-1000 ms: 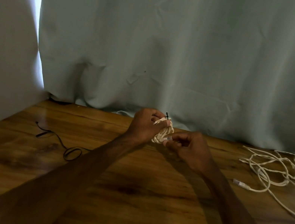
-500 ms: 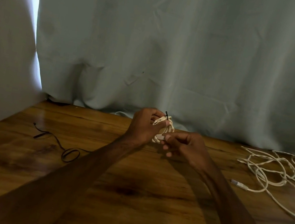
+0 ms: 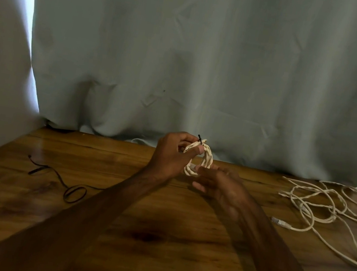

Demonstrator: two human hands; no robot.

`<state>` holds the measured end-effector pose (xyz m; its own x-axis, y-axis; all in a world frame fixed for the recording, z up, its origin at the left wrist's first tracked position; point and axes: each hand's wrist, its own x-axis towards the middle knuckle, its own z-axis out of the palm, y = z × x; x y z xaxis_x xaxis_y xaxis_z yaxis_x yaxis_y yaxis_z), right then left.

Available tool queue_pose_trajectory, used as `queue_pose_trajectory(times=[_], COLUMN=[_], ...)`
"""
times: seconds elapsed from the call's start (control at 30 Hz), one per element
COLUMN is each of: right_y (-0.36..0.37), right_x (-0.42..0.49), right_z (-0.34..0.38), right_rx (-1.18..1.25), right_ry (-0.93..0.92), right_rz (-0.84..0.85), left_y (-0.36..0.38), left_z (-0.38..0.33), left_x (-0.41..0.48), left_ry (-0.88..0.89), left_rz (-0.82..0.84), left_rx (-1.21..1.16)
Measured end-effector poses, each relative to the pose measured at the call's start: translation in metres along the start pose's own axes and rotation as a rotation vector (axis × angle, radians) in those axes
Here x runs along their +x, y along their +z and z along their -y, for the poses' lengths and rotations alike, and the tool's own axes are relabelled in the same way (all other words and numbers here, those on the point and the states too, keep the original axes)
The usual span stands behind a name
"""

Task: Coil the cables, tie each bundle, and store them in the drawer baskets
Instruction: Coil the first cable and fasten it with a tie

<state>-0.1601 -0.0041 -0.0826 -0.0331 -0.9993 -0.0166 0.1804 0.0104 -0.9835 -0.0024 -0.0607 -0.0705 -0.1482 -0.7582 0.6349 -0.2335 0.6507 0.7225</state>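
One small cream twisted coil (image 3: 207, 161), black tie (image 3: 199, 139) atop, pinched by left hand (image 3: 168, 157) above, right hand (image 3: 219, 183) below

Both hands (image 3: 193, 169) hold a coiled cable (image 3: 199, 160) above the surface (image 3: 152, 250), a thin strap (image 3: 58, 177) lying left, loose cable (image 3: 327, 207) right, curtain (image 3: 208, 69) behind.

Table (image 3: 150, 261), back-middle: my left hand (image 3: 169, 155) grips the coiled cable (image 3: 201, 161) and my right hand (image 3: 219, 183) pinches its lower edge. Both forearms run in from the near edge, with open wood between them. Toward the left edge, a thin black tie (image 3: 68, 187) lies looped with bare wood around it. Toward the right edge, a loose white cable (image 3: 327, 204) sprawls across any flat sweep. The curtain (image 3: 208, 69) closes off the back edge and the left.
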Motion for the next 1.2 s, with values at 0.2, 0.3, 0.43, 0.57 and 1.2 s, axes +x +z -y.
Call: queue_pose_trajectory(times=[0.2,0.3,0.43,0.57,1.2], right_y=[-0.002,-0.008,-0.013,-0.017,-0.132], right_x=[0.001,0.002,-0.002,-0.012,-0.213], right_z=[0.001,0.001,0.005,0.01,0.04], right_rx=[0.081,0.095,0.084,0.11,-0.137], right_ry=[-0.008,0.003,-0.004,-0.034,-0.1], right_rz=[0.099,0.095,0.092,0.072,-0.234], left_y=[0.002,0.002,0.0,0.002,0.092], left_z=[-0.003,0.0,0.005,-0.001,-0.12], left_x=[-0.002,-0.003,-0.003,-0.006,-0.061], left_ry=[0.055,0.046,0.021,-0.008,0.061], left_rz=[0.031,0.036,0.067,0.122,0.678], left_rx=[0.037,0.06,0.083,0.089,0.066])
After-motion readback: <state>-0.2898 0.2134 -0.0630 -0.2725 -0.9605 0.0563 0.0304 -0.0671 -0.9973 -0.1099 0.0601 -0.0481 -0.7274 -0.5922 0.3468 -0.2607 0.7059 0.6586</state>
